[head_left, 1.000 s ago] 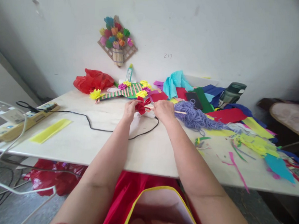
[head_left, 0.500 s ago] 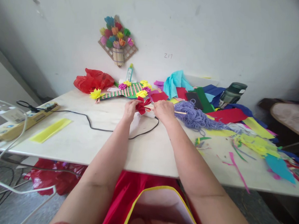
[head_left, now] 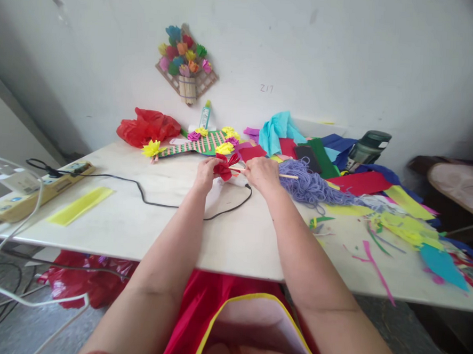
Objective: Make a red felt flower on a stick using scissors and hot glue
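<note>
Over the middle of the white table, my left hand (head_left: 207, 173) is closed on a red paper flower (head_left: 225, 167), whose petals or folds show to the right of the fingers. My right hand (head_left: 262, 173) wraps round a thin wooden stick (head_left: 289, 176). One end of the stick sticks out to the right, and the other runs left to the red paper. Whether it is fixed to the paper, I cannot tell. Just behind the hands lies a green, pink-striped craft piece (head_left: 194, 146) trimmed with yellow and purple paper flowers.
A tangle of purple yarn (head_left: 312, 184) lies right of my hands, among coloured paper sheets and scraps. A black cable (head_left: 139, 190) crosses the table from a power strip (head_left: 43, 192). A dark bottle (head_left: 368, 147) stands at the back right, a red plastic bag (head_left: 147, 128) at the back left.
My right hand has shifted slightly to the right, and the stick's free end reaches a little further right. The left hand holds the red paper in nearly the same spot.
</note>
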Motion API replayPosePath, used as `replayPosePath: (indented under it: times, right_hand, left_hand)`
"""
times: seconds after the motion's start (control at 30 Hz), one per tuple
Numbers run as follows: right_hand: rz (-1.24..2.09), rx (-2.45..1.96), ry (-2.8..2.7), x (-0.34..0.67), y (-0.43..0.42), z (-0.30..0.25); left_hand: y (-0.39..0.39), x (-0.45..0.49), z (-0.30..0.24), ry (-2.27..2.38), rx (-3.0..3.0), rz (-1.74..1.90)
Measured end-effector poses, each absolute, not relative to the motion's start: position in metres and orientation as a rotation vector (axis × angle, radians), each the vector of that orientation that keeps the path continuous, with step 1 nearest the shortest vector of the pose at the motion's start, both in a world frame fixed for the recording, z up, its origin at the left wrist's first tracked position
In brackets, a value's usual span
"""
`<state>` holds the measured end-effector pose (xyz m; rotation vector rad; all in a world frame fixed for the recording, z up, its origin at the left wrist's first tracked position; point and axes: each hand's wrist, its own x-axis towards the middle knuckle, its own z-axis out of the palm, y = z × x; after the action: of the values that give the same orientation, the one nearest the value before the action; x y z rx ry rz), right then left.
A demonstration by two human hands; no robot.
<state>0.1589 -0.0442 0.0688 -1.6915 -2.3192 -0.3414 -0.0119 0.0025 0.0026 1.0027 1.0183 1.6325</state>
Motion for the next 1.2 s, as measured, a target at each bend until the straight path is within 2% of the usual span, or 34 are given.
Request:
replayPosePath:
  times: [1.2]
  right_hand:
    - [-0.275, -1.641, -2.226, 0.170, -0.038, 0.063]
  left_hand:
    - [0.001, -0.012, 0.002, 0.976, 0.964, 1.637]
